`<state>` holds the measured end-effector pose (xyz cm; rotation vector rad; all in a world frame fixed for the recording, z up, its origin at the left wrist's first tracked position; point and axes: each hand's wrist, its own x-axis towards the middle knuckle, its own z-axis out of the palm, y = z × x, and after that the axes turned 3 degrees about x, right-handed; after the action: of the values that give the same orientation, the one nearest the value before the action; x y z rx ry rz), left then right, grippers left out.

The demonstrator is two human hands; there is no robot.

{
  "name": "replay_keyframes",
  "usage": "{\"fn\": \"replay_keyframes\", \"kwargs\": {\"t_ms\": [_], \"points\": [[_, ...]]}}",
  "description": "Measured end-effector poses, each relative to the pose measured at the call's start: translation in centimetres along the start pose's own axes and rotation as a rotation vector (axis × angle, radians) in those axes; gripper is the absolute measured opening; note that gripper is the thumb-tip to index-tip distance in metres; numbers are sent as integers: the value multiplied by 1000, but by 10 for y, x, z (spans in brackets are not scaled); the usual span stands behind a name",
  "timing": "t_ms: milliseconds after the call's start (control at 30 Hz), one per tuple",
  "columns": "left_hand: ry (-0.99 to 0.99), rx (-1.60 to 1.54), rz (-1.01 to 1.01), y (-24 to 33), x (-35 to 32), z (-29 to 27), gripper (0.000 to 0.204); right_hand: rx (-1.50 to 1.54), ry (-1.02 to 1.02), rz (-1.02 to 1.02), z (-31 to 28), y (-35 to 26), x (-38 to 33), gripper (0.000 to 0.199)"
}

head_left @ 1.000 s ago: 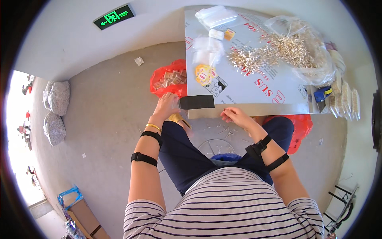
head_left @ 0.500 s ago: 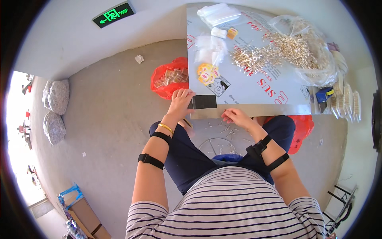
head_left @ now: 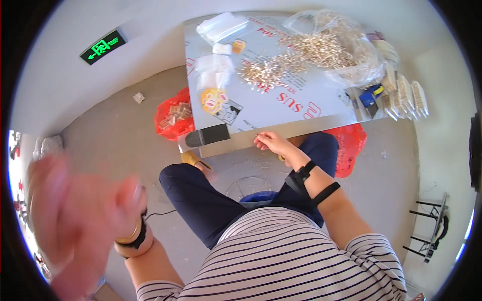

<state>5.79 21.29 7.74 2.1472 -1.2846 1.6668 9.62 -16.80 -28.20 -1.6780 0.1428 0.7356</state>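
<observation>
My left hand (head_left: 83, 205) is raised close to the camera at the lower left, away from the table, and smeared by motion. At the table's front edge, my right hand (head_left: 271, 142) has its fingers drawn together; what they pinch, if anything, is too small to make out. Nearest to it on the metal-topped table (head_left: 251, 120) is a black pad (head_left: 208, 134) over the front left corner. Behind the pad lie yellow-and-white labels (head_left: 214, 100) and clear plastic bags (head_left: 213, 70). Loose cotton swabs (head_left: 273, 70) spread across the middle.
A big clear bag of cotton swabs (head_left: 346, 55) sits at the back right, beside a blue tape dispenser (head_left: 370, 95) and filled swab packs (head_left: 405, 98). Red plastic bags hang or stand at the left (head_left: 173, 115) and right (head_left: 349, 150). A blue bin (head_left: 258, 196) is below me.
My left hand has left the table corner and come up toward the camera at the lower left. The view has shifted, while my right hand stays by the front edge.
</observation>
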Motion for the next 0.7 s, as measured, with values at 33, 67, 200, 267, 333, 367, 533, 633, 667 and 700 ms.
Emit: {"fn": "replay_keyframes", "kwargs": {"t_ms": [33, 67, 200, 267, 333, 367, 533, 633, 667, 700], "points": [[4, 15, 96, 4, 14, -18, 41, 0, -5, -6, -3, 2, -3, 38], [3, 9, 120, 10, 22, -25, 41, -6, 0, 7, -6, 3, -4, 38], [11, -4, 142, 34, 38, -45, 41, 5, 31, -10, -14, 11, -15, 39], [23, -8, 138, 43, 41, -49, 42, 46, 45, 9, -18, 15, -24, 38], [36, -11, 134, 50, 44, -51, 42, 47, 54, -19, -23, 18, -32, 38], [42, -11, 134, 53, 45, -53, 42, 49, 65, -2, -25, 19, -34, 38], [52, -6, 128, 67, 47, -64, 43, 36, 54, 3, -37, 22, -44, 37], [70, 2, 128, 69, 49, -70, 44, 28, 77, -9, -35, 26, -49, 38], [84, 7, 129, 70, 51, -70, 44, 14, 126, 6, -38, 26, -51, 39], [104, 12, 135, 72, 53, -70, 44, 23, 130, -31, -40, 26, -53, 39]]}}
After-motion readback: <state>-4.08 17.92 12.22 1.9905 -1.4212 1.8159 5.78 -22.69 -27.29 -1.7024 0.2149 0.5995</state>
